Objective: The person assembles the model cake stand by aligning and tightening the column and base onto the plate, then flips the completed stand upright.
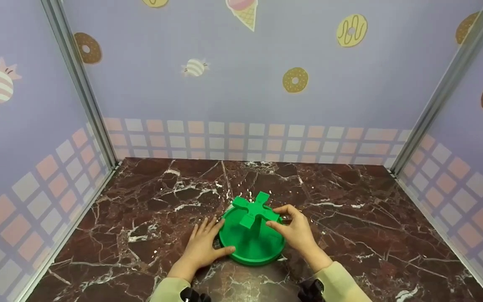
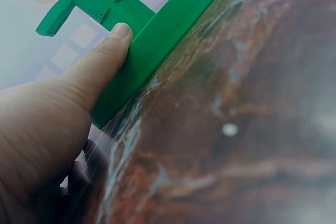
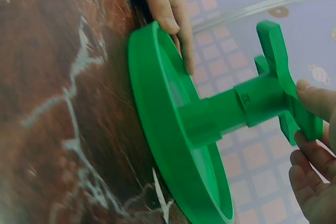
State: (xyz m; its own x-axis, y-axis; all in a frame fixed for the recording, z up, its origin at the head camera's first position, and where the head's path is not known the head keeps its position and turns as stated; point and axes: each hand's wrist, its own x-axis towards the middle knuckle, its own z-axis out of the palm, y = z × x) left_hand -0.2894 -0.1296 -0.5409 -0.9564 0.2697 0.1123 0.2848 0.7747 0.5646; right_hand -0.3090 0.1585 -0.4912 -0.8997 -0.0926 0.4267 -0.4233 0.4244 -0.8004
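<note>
A green round tray-like base (image 1: 235, 230) with a raised rim sits on the table. From its middle rises a stepped green post (image 3: 226, 114), marked with small numbers, topped by a four-armed green cross (image 1: 255, 208). My left hand (image 1: 205, 245) lies at the base's left side, fingers spread fairly straight and the thumb (image 2: 107, 51) along the rim. My right hand (image 1: 296, 230) pinches the near right arm of the cross; in the right wrist view its thumb (image 3: 317, 98) is on one face and the fingers (image 3: 312, 158) are at the other.
The brown marbled tabletop (image 1: 149, 226) carries small white specks behind the base. Patterned panels (image 1: 241, 96) enclose it at the back and both sides, joined by metal corner posts (image 1: 80, 84).
</note>
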